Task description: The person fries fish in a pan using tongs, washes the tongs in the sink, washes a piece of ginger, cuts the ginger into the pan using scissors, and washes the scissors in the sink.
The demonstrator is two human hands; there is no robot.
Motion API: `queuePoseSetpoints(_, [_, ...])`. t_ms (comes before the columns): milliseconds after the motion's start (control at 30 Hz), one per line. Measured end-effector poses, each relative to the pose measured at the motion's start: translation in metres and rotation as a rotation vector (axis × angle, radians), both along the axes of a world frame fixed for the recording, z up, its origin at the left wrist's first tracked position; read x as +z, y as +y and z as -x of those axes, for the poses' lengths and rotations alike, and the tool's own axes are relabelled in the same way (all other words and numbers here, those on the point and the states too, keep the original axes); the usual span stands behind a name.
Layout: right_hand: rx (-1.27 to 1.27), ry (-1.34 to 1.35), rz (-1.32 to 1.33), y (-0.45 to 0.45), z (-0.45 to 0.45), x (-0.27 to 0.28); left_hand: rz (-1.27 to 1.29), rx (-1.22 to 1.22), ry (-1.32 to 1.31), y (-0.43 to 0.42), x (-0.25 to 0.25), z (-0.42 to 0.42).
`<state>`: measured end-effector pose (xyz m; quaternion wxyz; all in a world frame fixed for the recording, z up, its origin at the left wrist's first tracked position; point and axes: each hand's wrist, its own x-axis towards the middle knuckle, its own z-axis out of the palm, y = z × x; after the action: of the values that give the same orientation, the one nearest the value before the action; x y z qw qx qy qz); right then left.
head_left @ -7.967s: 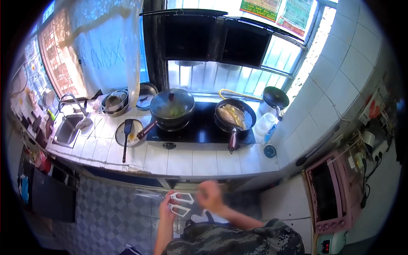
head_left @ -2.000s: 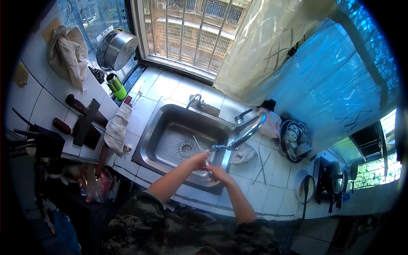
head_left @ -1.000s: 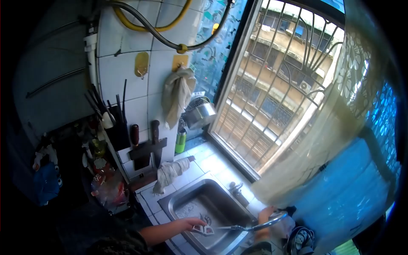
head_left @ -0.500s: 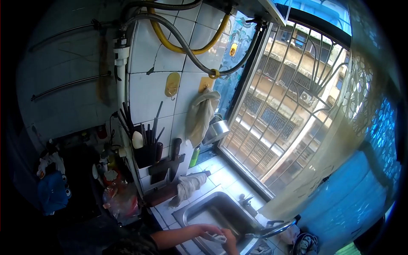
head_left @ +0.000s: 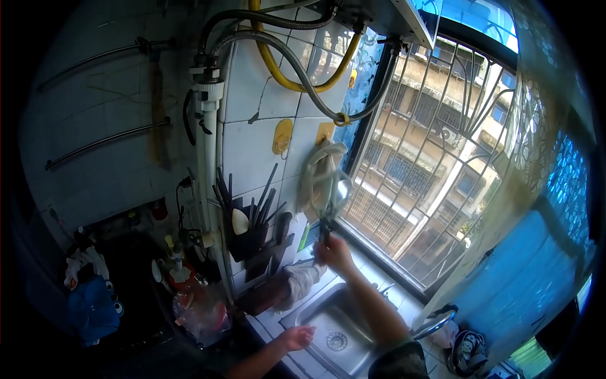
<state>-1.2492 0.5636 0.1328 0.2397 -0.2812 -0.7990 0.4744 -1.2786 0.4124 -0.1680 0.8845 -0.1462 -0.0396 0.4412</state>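
My right hand (head_left: 334, 252) is raised above the back left of the sink, closed around the lower end of the scissors (head_left: 327, 205). Their pale handle loops point up, blurred by motion, in front of the hanging cloth (head_left: 314, 183) and the metal pot. My left hand (head_left: 298, 338) is low at the left edge of the steel sink (head_left: 360, 344), its fingers loosely bent and nothing visible in them. Left of the scissors, a black holder (head_left: 247, 243) with chopsticks and utensils is on the tiled wall, beside a knife rack (head_left: 268, 258) with knives.
A cloth (head_left: 302, 281) lies at the sink's back left corner. The faucet (head_left: 435, 323) arches at the right, near stacked bowls (head_left: 467, 350). Hoses (head_left: 303, 76) loop overhead beside a barred window (head_left: 429, 158). Plastic bags (head_left: 201, 316) sit at the lower left.
My hands were together over the sink with the scissors; now they are apart. My right hand has risen toward the wall with the scissors. The view has shifted left and up.
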Motion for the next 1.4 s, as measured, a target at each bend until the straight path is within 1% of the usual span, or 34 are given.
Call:
queuePoseSetpoints(33, [0.086, 0.059, 0.024, -0.005, 0.021, 0.024, 0.012, 0.012, -0.073, -0.006, -0.003, -0.004])
queuePoseSetpoints(67, [0.109, 0.083, 0.048, -0.01, 0.039, 0.042, 0.043, 0.009, -0.036, -0.01, -0.009, -0.005])
queuePoseSetpoints(100, [0.132, 0.107, 0.072, -0.013, 0.054, 0.053, 0.061, 0.009, -0.014, -0.016, -0.003, -0.005])
queuePoseSetpoints(167, [0.24, 0.085, 0.051, -0.009, 0.077, 0.059, 0.101, 0.024, 0.067, -0.026, 0.017, -0.004])
queuePoseSetpoints(200, [0.292, 0.103, 0.079, -0.005, 0.085, 0.053, 0.113, 0.019, 0.006, -0.028, 0.011, -0.002])
queuePoseSetpoints(233, [0.292, 0.107, 0.087, -0.004, 0.089, 0.047, 0.121, 0.02, 0.009, -0.031, 0.012, 0.001])
queuePoseSetpoints(300, [0.309, -0.002, 0.179, -0.007, 0.094, 0.036, 0.14, 0.037, 0.079, -0.035, 0.019, 0.008])
queuePoseSetpoints(333, [0.313, 0.014, 0.217, -0.008, 0.096, 0.025, 0.089, 0.034, 0.088, -0.035, 0.019, 0.01])
queuePoseSetpoints(400, [0.329, 0.106, 0.253, -0.003, 0.098, 0.005, 0.108, 0.04, 0.156, -0.034, 0.025, 0.012])
queuePoseSetpoints(433, [0.303, 0.134, 0.249, 0.001, 0.098, -0.005, 0.119, 0.031, 0.223, -0.031, 0.028, 0.01])
queuePoseSetpoints(467, [0.253, 0.133, 0.244, -0.003, 0.091, -0.008, 0.11, 0.018, 0.23, -0.027, 0.028, 0.008])
queuePoseSetpoints(500, [0.186, 0.135, 0.239, -0.007, 0.085, -0.012, 0.16, 0.035, 0.327, -0.025, 0.027, 0.004])
queuePoseSetpoints(533, [0.123, 0.264, -0.011, 0.006, 0.087, -0.051, 0.192, 0.028, 0.409, -0.024, 0.035, -0.002])
queuePoseSetpoints(567, [0.024, 0.27, -0.149, 0.005, 0.076, -0.07, 0.215, 0.019, 0.492, -0.022, 0.041, -0.01])
queuePoseSetpoints(633, [-0.2, 0.272, -0.302, -0.028, 0.02, -0.071, 0.237, -0.015, 0.542, -0.019, 0.018, -0.025])
queuePoseSetpoints(667, [-0.281, 0.219, -0.211, -0.045, -0.009, -0.077, 0.184, 0.036, 0.753, -0.025, 0.033, -0.04])
queuePoseSetpoints(700, [-0.354, 0.173, -0.116, -0.061, -0.039, -0.088, 0.126, 0.025, 0.856, -0.027, 0.025, -0.049])
queuePoseSetpoints(767, [-0.601, 0.075, -0.359, -0.09, -0.103, -0.135, 0.033, -0.039, 1.266, -0.036, 0.033, -0.073])
queuePoseSetpoints(833, [-0.797, -0.107, -0.358, -0.129, -0.176, -0.188, -0.208, -0.012, 1.64, -0.041, 0.007, -0.095])
queuePoseSetpoints(867, [-0.872, -0.213, -0.363, -0.154, -0.216, -0.209, -0.434, -0.081, 1.876, -0.044, 0.002, -0.103])
queuePoseSetpoints(900, [-0.968, -0.333, -0.269, -0.184, -0.251, -0.227, -0.471, -0.108, 1.871, -0.05, -0.004, -0.116])
queuePoseSetpoints(933, [-1.061, -0.482, -0.203, -0.216, -0.284, -0.241, -0.82, 0.098, 2.142, -0.055, -0.011, -0.131])
queuePoseSetpoints(967, [-1.094, -0.539, 0.006, -0.244, -0.32, -0.256, -1.198, 0.352, 2.356, -0.058, -0.014, -0.148])
queuePoseSetpoints(1000, [-1.187, -0.672, 0.07, -0.276, -0.349, -0.253, -1.167, 0.157, 2.258, -0.061, -0.006, -0.167])
queuePoseSetpoints(1033, [-1.256, -0.689, 0.05, -0.308, -0.381, -0.265, -1.215, 0.139, 2.235, -0.063, 0.0, -0.191])
queuePoseSetpoints(1100, [-1.374, -0.821, 0.103, -0.361, -0.432, -0.264, -1.447, 0.058, 2.213, -0.075, 0.011, -0.242])
queuePoseSetpoints(1133, [-1.44, -0.786, 0.132, -0.388, -0.455, -0.265, -1.541, 0.067, 2.236, -0.083, 0.009, -0.272])
queuePoseSetpoints(1167, [-1.496, -0.755, 0.158, -0.416, -0.479, -0.266, -1.666, 0.035, 2.201, -0.092, 0.013, -0.304])
queuePoseSetpoints(1200, [-1.497, -0.768, 0.173, -0.443, -0.499, -0.269, -1.706, 0.073, 2.204, -0.11, 0.022, -0.337])
queuePoseSetpoints(1233, [-1.605, -0.596, 0.284, -0.466, -0.518, -0.272, -1.739, 0.121, 2.214, -0.124, 0.033, -0.369])
queuePoseSetpoints(1267, [-1.701, -0.419, 0.391, -0.488, -0.54, -0.274, -1.767, 0.087, 2.212, -0.139, 0.041, -0.404])
queuePoseSetpoints(1300, [-1.691, -0.431, 0.407, -0.513, -0.562, -0.275, -1.794, 0.04, 2.213, -0.155, 0.047, -0.434])
queuePoseSetpoints(1367, [-1.71, -0.705, 0.182, -0.566, -0.59, -0.278, -1.801, 0.123, 2.057, -0.182, 0.043, -0.492])
queuePoseSetpoints(1400, [-1.7, -0.711, 0.262, -0.591, -0.606, -0.27, -1.832, 0.111, 2.036, -0.194, 0.043, -0.519])
